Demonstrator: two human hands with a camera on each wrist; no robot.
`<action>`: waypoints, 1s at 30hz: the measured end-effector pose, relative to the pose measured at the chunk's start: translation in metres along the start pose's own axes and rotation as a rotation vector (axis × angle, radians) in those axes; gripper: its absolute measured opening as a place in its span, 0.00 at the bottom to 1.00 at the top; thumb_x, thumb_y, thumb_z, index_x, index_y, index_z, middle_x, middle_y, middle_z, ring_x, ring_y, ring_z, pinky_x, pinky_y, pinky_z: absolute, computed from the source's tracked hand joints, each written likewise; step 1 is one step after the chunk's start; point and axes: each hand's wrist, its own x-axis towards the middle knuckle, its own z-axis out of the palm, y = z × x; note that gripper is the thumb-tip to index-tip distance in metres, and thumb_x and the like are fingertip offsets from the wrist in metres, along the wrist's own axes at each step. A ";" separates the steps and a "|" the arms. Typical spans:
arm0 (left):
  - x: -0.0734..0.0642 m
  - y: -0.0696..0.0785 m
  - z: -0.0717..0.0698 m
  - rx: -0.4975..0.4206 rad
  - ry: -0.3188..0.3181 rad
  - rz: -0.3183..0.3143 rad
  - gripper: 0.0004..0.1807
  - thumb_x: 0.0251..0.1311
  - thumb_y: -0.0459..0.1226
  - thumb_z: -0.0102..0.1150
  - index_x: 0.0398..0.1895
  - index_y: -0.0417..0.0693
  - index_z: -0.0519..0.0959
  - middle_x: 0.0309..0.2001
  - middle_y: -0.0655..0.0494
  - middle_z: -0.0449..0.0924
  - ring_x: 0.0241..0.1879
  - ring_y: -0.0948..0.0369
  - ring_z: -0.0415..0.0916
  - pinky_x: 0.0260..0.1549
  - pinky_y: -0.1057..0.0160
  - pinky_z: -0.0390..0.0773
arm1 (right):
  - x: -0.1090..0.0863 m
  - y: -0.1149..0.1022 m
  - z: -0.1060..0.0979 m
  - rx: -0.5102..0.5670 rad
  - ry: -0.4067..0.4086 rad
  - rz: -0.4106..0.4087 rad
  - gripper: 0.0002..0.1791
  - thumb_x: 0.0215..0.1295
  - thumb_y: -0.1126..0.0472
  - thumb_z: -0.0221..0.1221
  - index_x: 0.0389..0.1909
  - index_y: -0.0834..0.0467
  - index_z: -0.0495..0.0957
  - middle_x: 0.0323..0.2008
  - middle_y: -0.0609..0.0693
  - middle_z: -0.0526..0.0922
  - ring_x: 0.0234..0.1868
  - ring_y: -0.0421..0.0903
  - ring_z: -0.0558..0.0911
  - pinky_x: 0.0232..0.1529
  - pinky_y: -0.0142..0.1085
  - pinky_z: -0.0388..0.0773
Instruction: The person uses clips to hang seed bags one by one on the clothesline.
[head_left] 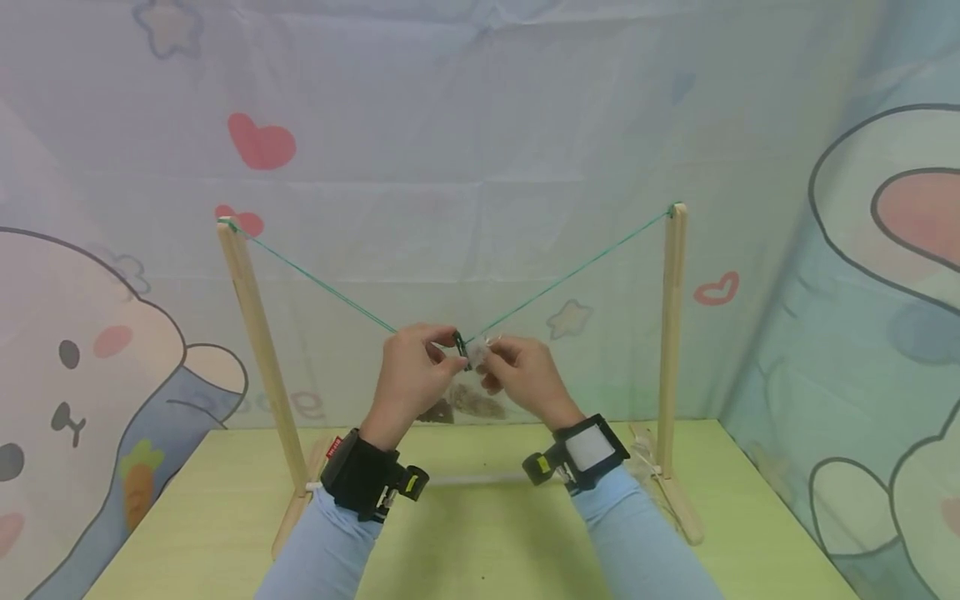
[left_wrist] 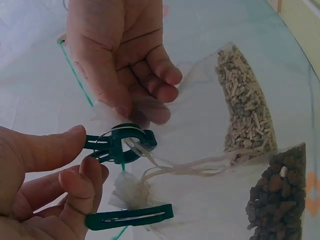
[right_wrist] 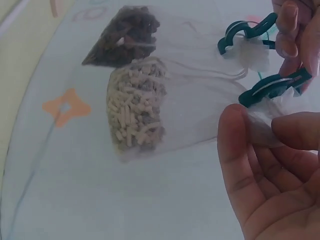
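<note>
Posts [head_left: 260, 342]: two, wooden, cord at tops
Cord [head_left: 345, 297]: green, V-sag toward hands; best not yanked
Pellet bag [left_wrist: 247, 107]: hangs below hands, clear top bunched
Dark-lump bag [left_wrist: 280, 195]: hangs beside it; probably swings if bumped
Left hand [head_left: 416, 362]: pinches first clip by handles; should ease grip gradually
Right hand [head_left: 525, 375]: pinches pellet bag's top; should hold plastic gathered, taut
First clip [left_wrist: 118, 150]: at pellet bag's neck, by cord; can't tell whether it bites cord
Second clip [left_wrist: 130, 217]: at dark-lump bag's bunched neck; best left undisturbed
</note>
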 end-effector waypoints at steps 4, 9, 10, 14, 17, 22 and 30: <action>-0.006 0.000 -0.006 0.041 -0.007 0.063 0.22 0.61 0.29 0.72 0.59 0.34 0.82 0.50 0.40 0.84 0.36 0.51 0.84 0.31 0.58 0.82 | -0.003 0.002 -0.001 -0.056 -0.026 -0.012 0.11 0.77 0.64 0.59 0.42 0.68 0.86 0.34 0.61 0.88 0.26 0.50 0.86 0.28 0.35 0.85; -0.020 -0.007 -0.017 0.063 0.057 0.196 0.18 0.67 0.31 0.67 0.59 0.36 0.83 0.50 0.43 0.83 0.37 0.54 0.80 0.29 0.62 0.75 | -0.011 0.009 -0.008 -0.114 -0.062 -0.018 0.11 0.74 0.66 0.60 0.48 0.68 0.85 0.39 0.61 0.89 0.27 0.52 0.86 0.28 0.34 0.84; -0.023 -0.008 -0.019 0.064 0.065 0.215 0.17 0.68 0.32 0.66 0.59 0.36 0.83 0.49 0.44 0.83 0.37 0.54 0.79 0.29 0.61 0.73 | -0.014 0.010 -0.010 -0.124 -0.062 -0.018 0.12 0.74 0.66 0.60 0.51 0.68 0.85 0.41 0.61 0.88 0.28 0.52 0.86 0.28 0.34 0.84; -0.037 -0.018 -0.026 0.111 0.096 0.267 0.17 0.69 0.31 0.65 0.59 0.36 0.83 0.49 0.45 0.82 0.37 0.55 0.78 0.29 0.62 0.72 | -0.026 0.016 -0.024 -0.187 -0.041 -0.072 0.14 0.74 0.66 0.60 0.56 0.65 0.83 0.47 0.61 0.87 0.29 0.48 0.87 0.29 0.33 0.84; -0.048 -0.028 -0.028 0.160 0.126 0.286 0.18 0.68 0.31 0.66 0.59 0.35 0.82 0.49 0.44 0.81 0.37 0.54 0.79 0.29 0.61 0.75 | -0.038 0.021 -0.030 -0.239 -0.010 -0.186 0.13 0.74 0.67 0.60 0.56 0.64 0.83 0.48 0.60 0.87 0.33 0.47 0.87 0.32 0.34 0.84; -0.069 -0.044 -0.027 0.274 0.191 0.306 0.20 0.66 0.32 0.68 0.60 0.35 0.82 0.49 0.42 0.80 0.39 0.53 0.79 0.33 0.57 0.80 | -0.064 0.032 -0.033 -0.307 0.063 -0.361 0.14 0.70 0.70 0.63 0.54 0.64 0.83 0.47 0.56 0.86 0.37 0.47 0.86 0.35 0.36 0.86; -0.098 -0.065 -0.016 0.370 0.228 0.288 0.24 0.64 0.33 0.71 0.62 0.34 0.80 0.51 0.39 0.80 0.48 0.46 0.80 0.37 0.52 0.82 | -0.096 0.056 -0.025 -0.396 0.203 -0.482 0.18 0.62 0.71 0.67 0.54 0.66 0.81 0.52 0.59 0.83 0.38 0.49 0.85 0.33 0.38 0.86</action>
